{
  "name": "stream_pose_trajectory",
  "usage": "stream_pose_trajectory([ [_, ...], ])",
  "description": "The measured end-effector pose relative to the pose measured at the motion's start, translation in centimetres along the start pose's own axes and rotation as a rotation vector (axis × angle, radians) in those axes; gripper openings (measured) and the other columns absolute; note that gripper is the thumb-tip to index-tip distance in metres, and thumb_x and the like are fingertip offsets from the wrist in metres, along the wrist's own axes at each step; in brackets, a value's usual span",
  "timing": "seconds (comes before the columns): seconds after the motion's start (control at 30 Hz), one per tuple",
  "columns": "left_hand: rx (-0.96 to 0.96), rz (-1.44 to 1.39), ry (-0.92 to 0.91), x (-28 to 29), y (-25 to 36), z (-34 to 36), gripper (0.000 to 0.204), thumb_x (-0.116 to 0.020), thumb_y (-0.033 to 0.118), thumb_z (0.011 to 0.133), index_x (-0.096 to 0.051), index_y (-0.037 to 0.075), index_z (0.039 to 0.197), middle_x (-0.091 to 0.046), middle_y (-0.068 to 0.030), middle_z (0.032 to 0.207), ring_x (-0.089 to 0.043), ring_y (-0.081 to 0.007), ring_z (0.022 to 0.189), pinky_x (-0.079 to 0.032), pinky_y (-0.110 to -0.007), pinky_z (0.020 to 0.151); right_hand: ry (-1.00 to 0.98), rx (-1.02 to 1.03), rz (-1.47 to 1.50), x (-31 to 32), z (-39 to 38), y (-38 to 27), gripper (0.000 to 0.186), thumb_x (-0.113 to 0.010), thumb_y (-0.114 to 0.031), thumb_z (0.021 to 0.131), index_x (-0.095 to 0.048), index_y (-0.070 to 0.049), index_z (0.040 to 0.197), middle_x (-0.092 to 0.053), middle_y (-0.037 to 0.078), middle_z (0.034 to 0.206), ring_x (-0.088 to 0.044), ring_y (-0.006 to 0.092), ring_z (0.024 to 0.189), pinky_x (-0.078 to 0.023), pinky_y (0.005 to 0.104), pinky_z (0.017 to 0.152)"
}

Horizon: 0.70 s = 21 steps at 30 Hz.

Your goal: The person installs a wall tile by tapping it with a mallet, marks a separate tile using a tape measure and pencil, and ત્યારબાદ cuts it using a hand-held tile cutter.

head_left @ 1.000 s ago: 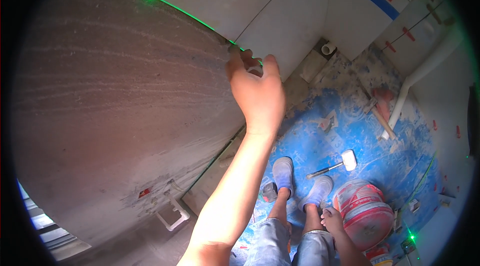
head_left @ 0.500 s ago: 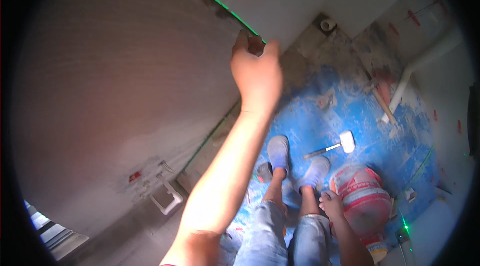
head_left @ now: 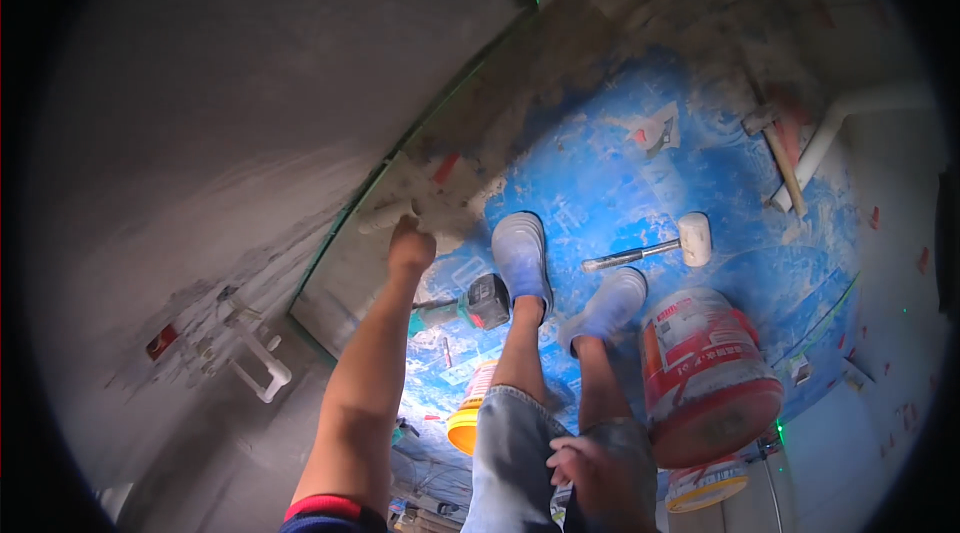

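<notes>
My left hand (head_left: 412, 246) reaches low by the base of the grey wall, next to a pale cylindrical piece (head_left: 388, 218) on the dusty ledge. Its fingers look curled in; the back of the hand hides what they hold, if anything. Whether it touches the pale piece is unclear. My right hand (head_left: 574, 461) hangs over my jeans by the knee, fingers loosely apart and holding nothing visible. Between my left forearm and shoe lies a green cordless power tool (head_left: 440, 313) with a black battery (head_left: 487, 302).
A white-headed mallet (head_left: 693, 239) lies ahead of my shoes on the blue floor covering (head_left: 610, 173). A red-and-white bucket (head_left: 705, 363) stands right, a yellow-rimmed one (head_left: 463, 428) left. Farther off are a wooden-handled hammer (head_left: 780, 163) and white pipe (head_left: 815, 153). Pipework (head_left: 260, 363) juts from the wall.
My left hand has dropped from the wall's far edge to its base, nearer me. My right hand has drawn back from beside the bucket to my knee. The view has shifted.
</notes>
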State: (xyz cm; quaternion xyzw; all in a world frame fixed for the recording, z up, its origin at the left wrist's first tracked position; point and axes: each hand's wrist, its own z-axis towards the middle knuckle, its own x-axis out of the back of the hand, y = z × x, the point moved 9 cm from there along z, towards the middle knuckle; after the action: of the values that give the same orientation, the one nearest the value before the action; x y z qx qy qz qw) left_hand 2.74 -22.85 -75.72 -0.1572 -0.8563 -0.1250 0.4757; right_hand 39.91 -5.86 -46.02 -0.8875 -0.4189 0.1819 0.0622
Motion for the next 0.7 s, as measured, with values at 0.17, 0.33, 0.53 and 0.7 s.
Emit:
stream_pose_trajectory([
  [0.17,-0.022,0.164,0.016,-2.6,7.2,8.6,0.032,-0.055,0.020,0.084,-0.058,-0.001,0.108,-0.062,-0.0210,0.110,-0.060,-0.0378,0.099,-0.049,-0.044,0.087,0.042,0.017,-0.080,-1.3,2.8,0.0,0.027,-0.049,-0.023,0.097,-0.062,-0.002,0.109,-0.064,0.008,0.083,-0.062,0.0158,0.070,-0.049,0.0287,0.066],
  [0.33,0.010,0.243,0.093,-1.4,9.0,8.2,0.026,-0.059,0.022,0.084,-0.063,-0.002,0.095,-0.063,-0.0204,0.104,-0.062,-0.0293,0.086,-0.052,-0.039,0.073,0.160,-0.098,0.174,0.2,2.9,1.7,0.027,-0.056,-0.024,0.094,-0.063,-0.003,0.109,-0.064,0.012,0.083,-0.063,0.0167,0.071,-0.049,0.0291,0.065],
  [0.53,0.422,-2.080,-0.962,5.5,24.0,-8.6,0.034,-0.060,0.019,0.084,-0.057,-0.005,0.108,-0.062,-0.0142,0.097,-0.060,-0.0228,0.081,-0.049,-0.032,0.077,0.338,0.244,0.357,3.6,4.9,-3.6,0.024,-0.055,-0.013,0.096,-0.055,0.002,0.115,-0.065,0.009,0.090,-0.060,0.0107,0.071,-0.048,0.0224,0.063],
  [0.7,0.050,-2.134,-1.146,15.6,30.6,-14.9,0.032,-0.063,0.014,0.084,-0.058,-0.004,0.111,-0.063,-0.0135,0.102,-0.061,-0.0218,0.090,-0.050,-0.033,0.081,0.295,0.611,0.353,3.0,2.8,-16.9,0.051,-0.070,-0.001,0.084,-0.042,0.001,0.128,-0.061,0.011,0.100,-0.063,0.0134,0.084,-0.052,0.0250,0.077],
])
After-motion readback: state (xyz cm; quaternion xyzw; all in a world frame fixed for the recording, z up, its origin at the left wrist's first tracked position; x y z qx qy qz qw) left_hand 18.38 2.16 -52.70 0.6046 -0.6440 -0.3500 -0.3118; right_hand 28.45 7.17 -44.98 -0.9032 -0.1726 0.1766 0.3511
